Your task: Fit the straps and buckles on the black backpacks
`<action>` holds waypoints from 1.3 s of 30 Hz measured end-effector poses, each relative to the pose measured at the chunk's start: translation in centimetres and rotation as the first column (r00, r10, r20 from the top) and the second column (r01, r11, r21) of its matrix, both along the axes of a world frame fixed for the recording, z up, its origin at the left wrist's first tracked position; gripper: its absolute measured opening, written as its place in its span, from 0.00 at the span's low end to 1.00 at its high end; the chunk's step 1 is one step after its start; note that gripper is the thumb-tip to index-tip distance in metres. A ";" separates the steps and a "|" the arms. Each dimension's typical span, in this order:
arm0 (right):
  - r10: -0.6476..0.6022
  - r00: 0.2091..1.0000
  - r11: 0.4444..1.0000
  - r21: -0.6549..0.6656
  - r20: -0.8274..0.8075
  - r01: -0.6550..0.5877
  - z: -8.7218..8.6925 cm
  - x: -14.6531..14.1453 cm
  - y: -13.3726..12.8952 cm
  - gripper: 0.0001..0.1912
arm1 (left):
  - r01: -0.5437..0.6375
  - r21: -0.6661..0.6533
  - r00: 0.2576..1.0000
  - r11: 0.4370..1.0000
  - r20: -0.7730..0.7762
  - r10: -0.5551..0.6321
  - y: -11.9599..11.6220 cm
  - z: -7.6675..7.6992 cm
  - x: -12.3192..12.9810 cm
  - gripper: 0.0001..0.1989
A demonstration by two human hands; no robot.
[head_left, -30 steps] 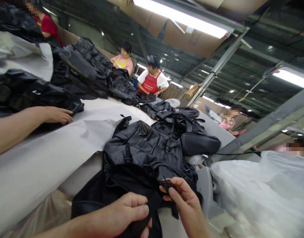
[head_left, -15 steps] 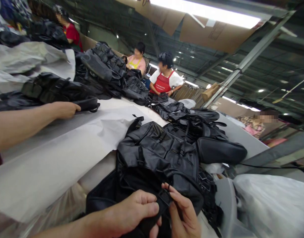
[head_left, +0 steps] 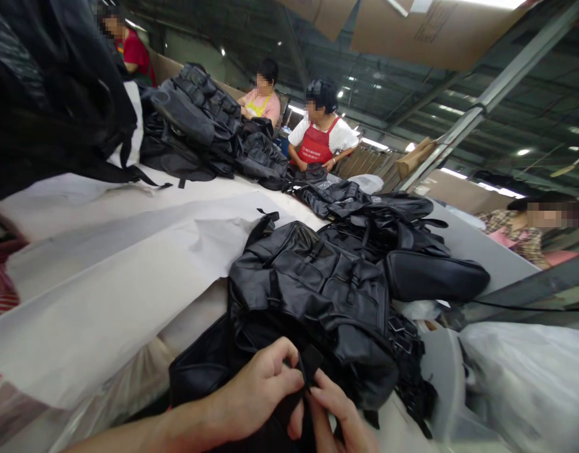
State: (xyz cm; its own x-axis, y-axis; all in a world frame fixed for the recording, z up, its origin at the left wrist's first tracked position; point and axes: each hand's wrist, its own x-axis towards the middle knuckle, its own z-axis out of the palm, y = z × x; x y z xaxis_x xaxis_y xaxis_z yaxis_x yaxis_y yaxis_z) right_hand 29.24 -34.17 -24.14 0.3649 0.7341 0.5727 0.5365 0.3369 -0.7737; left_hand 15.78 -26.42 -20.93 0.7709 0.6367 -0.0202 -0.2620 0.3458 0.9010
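Note:
A black leather-look backpack with front pockets and short buckled straps lies in front of me, its near end at my hands. My left hand is closed in a pinch on a black strap, whose flat end sticks up between the hands. Close on its right, my right hand pinches the same strap lower down with its fingertips. The buckle on the strap is hidden or too dark to make out. Dark fabric hangs below both hands.
More black bags are piled along the white-covered table. Another dark bag hangs large at upper left. Right of me are a grey bin, black straps with buckles and a white plastic sack. Several co-workers are around.
The strap's flat end now stands up between my hands, where a buckle showed before. At left, a co-worker's bag has risen off the table and the arm has left view.

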 end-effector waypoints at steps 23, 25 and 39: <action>0.074 0.997 0.928 -0.369 0.029 -0.058 7.0 1.0 1.9 0.16 | 0.175 0.398 0.906 0.901 -0.424 0.012 0.5 3.4 -2.7 0.18; 0.082 0.996 0.912 -0.400 -0.042 -0.092 7.0 1.2 2.1 0.18 | 0.149 0.345 0.914 0.927 -0.405 0.004 0.5 3.0 -2.6 0.15; 0.412 0.787 0.485 -0.621 -0.459 -0.616 5.8 1.9 1.0 0.19 | 0.120 0.044 0.986 0.992 -0.119 -0.114 0.4 1.7 -3.3 0.07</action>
